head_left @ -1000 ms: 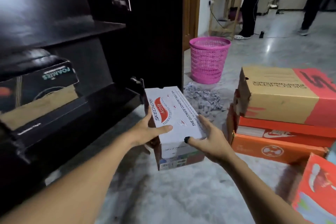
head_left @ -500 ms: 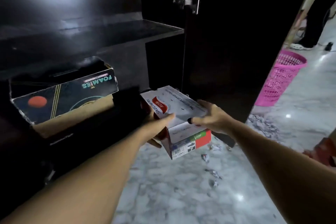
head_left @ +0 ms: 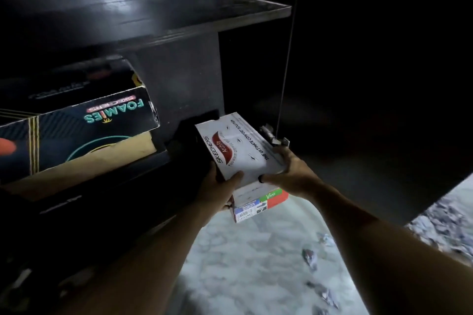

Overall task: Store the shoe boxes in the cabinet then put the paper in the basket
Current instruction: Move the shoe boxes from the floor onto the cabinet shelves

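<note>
I hold a white Skechers shoe box (head_left: 239,147) at the mouth of the dark cabinet's lower compartment (head_left: 189,89). My left hand (head_left: 218,192) grips its near left corner and my right hand (head_left: 286,171) clasps its right side. The box tilts, its far end past the cabinet's front edge. A black Foamies shoe box (head_left: 84,125) lies inside the same compartment on the left. Crumpled paper scraps (head_left: 311,258) lie scattered on the marble floor below, with a bigger heap of paper (head_left: 445,222) at the right edge. The basket is out of view.
A bare black shelf (head_left: 179,13) runs above the lower compartment. The open cabinet door (head_left: 371,84) stands close on the right, with a metal hinge (head_left: 273,137) just beside the box. Pale marble floor (head_left: 243,276) lies under my arms.
I have carried the white box from the floor area leftward and forward into the cabinet opening. My view swung toward the cabinet, so the pink basket and the stacked orange boxes left the frame.
</note>
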